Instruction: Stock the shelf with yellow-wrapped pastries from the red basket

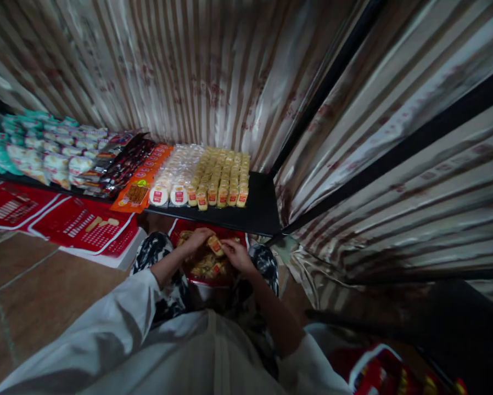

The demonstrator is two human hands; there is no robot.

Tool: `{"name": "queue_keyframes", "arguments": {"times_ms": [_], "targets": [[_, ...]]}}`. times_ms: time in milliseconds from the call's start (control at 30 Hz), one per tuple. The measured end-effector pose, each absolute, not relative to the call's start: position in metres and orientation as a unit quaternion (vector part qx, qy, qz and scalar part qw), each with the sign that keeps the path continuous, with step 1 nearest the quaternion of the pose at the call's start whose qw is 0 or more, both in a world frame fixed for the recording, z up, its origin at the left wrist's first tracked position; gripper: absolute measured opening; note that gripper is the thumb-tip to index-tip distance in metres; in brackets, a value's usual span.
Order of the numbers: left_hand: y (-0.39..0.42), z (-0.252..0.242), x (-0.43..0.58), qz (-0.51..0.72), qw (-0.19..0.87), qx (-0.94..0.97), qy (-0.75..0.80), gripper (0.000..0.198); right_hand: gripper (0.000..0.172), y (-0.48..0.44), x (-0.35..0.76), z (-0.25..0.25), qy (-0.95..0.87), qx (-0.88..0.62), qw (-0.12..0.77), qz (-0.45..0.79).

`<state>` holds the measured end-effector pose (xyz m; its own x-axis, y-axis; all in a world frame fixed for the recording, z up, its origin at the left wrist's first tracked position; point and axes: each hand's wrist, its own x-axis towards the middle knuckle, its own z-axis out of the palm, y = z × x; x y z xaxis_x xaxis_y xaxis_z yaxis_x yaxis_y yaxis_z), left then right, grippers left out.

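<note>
A small yellow snack packet (pixel 215 245) with a red and orange label is held between my two hands, over a red-rimmed box (pixel 242 237) resting between my knees. My left hand (pixel 200 239) pinches the packet's left upper end, and my right hand (pixel 236 255) has its fingers closed at its right side. Many similar yellow packets (pixel 203 269) lie loose in the box. Ahead, on a low black shelf (pixel 261 200), rows of matching yellow packets (pixel 224 175) stand beside round white packets (pixel 168 186).
Left along the shelf lie an orange pouch (pixel 137 189), dark packets (pixel 123 164) and white-and-teal bags (pixel 52 153). Red printed cartons (pixel 85 225) sit on the tiled floor. Striped curtain (pixel 180 71) and black frame bars (pixel 329 71) enclose the back and right. Another red package (pixel 378 373) is lower right.
</note>
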<state>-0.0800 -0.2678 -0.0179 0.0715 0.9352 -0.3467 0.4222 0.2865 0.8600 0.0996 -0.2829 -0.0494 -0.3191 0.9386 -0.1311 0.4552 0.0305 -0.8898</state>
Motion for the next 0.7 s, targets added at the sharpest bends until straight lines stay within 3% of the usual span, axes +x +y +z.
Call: {"name": "queue_keyframes", "arguments": {"times_ms": [367, 700], "targets": [[-0.227, 0.033, -0.038, 0.244, 0.442, 0.694, 0.514, 0.036, 0.037, -0.278, 0.128, -0.017, -0.55, -0.498, 0.436, 0.51], [-0.124, 0.1, 0.019, 0.286, 0.307, 0.73, 0.539, 0.049, 0.038, -0.162, 0.153, 0.023, -0.511, -0.579, 0.537, 0.34]]}}
